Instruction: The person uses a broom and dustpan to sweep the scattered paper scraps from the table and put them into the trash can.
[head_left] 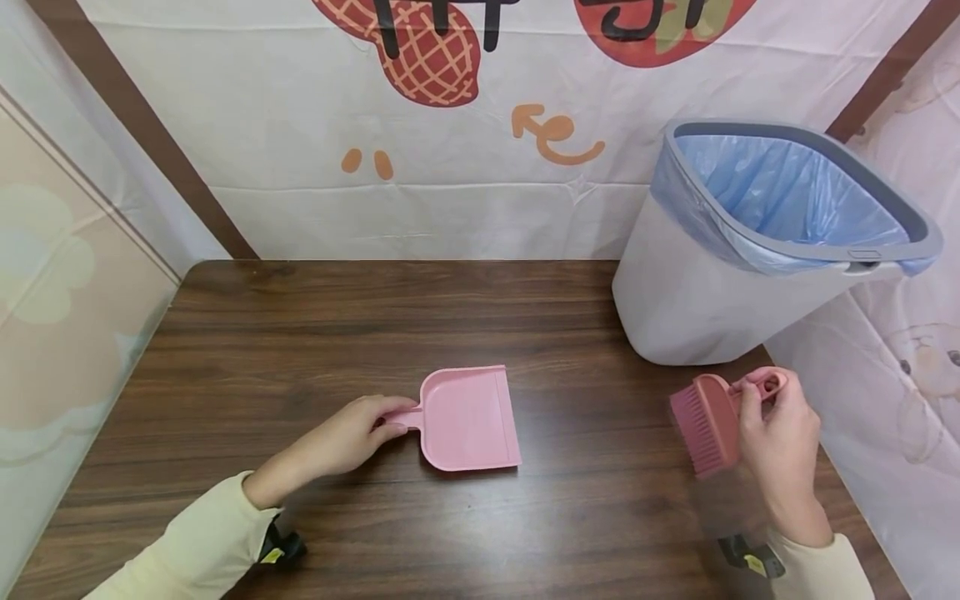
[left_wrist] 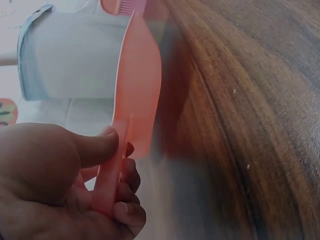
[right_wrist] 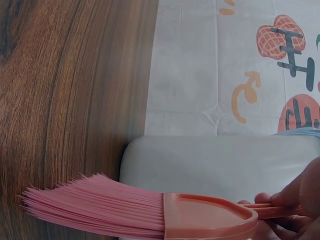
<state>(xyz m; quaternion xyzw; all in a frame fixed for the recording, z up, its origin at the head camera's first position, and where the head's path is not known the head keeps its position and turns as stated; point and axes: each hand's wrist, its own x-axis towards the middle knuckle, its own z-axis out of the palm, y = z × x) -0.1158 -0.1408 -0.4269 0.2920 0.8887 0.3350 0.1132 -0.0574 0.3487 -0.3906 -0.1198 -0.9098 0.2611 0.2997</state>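
Near the middle of the table, my left hand (head_left: 356, 433) grips the short handle of a pink dustpan (head_left: 468, 421). The pan's flat lip faces right, toward the brush. In the left wrist view the thumb lies along the dustpan's handle (left_wrist: 109, 175) and the fingers curl round its other side. Whether the pan touches the wood is unclear. Over at the right, my right hand (head_left: 783, 437) holds a small pink hand brush (head_left: 716, 421) by its looped handle. Its bristles (right_wrist: 95, 207) point left in the head view, close to the tabletop.
A white trash bin (head_left: 697, 292) with a grey rim and blue liner (head_left: 795, 183) stands at the table's back right, just behind the brush. Tiny pale specks (left_wrist: 248, 166) lie on the dark wooden table (head_left: 337, 325). A printed cloth (head_left: 480, 217) hangs behind.
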